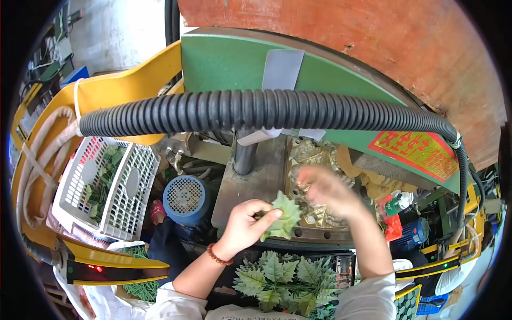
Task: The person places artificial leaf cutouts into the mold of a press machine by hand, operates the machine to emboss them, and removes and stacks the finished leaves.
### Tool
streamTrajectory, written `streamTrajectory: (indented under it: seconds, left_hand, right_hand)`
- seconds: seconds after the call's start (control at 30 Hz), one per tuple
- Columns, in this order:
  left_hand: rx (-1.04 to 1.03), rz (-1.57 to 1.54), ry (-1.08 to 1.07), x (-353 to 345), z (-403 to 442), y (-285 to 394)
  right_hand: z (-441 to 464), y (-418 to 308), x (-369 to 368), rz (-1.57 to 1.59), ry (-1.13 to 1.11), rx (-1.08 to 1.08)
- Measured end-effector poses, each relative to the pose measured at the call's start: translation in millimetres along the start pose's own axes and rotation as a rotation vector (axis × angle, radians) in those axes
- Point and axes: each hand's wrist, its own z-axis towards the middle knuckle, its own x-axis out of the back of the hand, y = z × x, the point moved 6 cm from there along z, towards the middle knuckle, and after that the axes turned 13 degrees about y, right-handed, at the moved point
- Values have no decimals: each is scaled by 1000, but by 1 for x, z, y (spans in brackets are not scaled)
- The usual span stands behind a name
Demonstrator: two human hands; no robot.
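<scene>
My left hand is closed, thumb and fingers pinching a pale green artificial leaf above the front edge of the machine's metal plate. To its right, my right hand is smeared by motion over a metal mould with leaf-shaped relief; whether it holds anything is unclear. Below both hands, near my body, lies a pile of green serrated leaves. A beaded bracelet circles my left wrist.
A thick black ribbed hose arches across in front of a green machine panel. At left stand a white basket with leaves and a blue motor. A bottle and another blue motor are at right.
</scene>
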Motion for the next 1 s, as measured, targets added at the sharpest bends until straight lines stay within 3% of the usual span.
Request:
streamTrajectory:
  seconds: [0.03, 0.07, 0.13, 0.2, 0.23, 0.27, 0.37, 0.47, 0.5, 0.63, 0.7, 0.73, 0.8, 0.87, 0.9, 0.97, 1.0]
  left_hand:
    - [-47, -9, -14, -6, 0, 4]
    - [-96, -17, -31, -12, 0, 8]
    - [-198, -39, -55, -20, -2, 17]
    - [-146, -73, -19, -21, -6, 15]
    - [-97, -102, 20, -19, -9, 12]
    - [-52, -131, 58, -17, -10, 10]
    - [8, -143, 109, -6, -13, 1]
    - [95, -85, 143, 23, -21, -19]
    - [102, -85, 147, 29, -21, -23]
    - [250, -108, 77, 31, -18, -32]
    - [254, -140, 63, 29, -17, -28]
    - [257, -167, 44, 28, -17, -25]
    - [253, -228, 9, 24, -15, -21]
    - [255, -243, 6, 15, -20, -20]
    - [254, -257, -9, 11, -23, -20]
    - [245, -291, -34, 4, -25, -19]
    - [242, -293, -37, 6, -24, -20]
  right_hand:
    - [-18, -20, -20, 80, -150, 105]
    - [-19, -25, -16, 81, -143, 97]
    - [-8, -20, 0, -144, -94, -52]
    - [28, 29, 30, -64, 151, -57]
    - [68, 75, 44, -70, 114, 140]
    - [77, 131, 53, -71, 117, 147]
    - [97, 152, 55, -466, 268, 382]
    - [101, 154, 42, -849, 400, 598]
    - [102, 152, 41, -846, 392, 596]
    - [82, 130, 52, -854, 98, 489]
    - [73, 79, 35, -1182, 152, 562]
    - [61, 46, 20, -1171, 147, 569]
    - [33, -3, -3, -236, 42, 64]
    - [-11, -43, -37, 44, -159, 52]
    - [-25, -52, -49, 24, -156, 220]
    - [-48, -44, -46, -32, 35, 300]
    - [-58, -53, -41, 104, 24, 310]
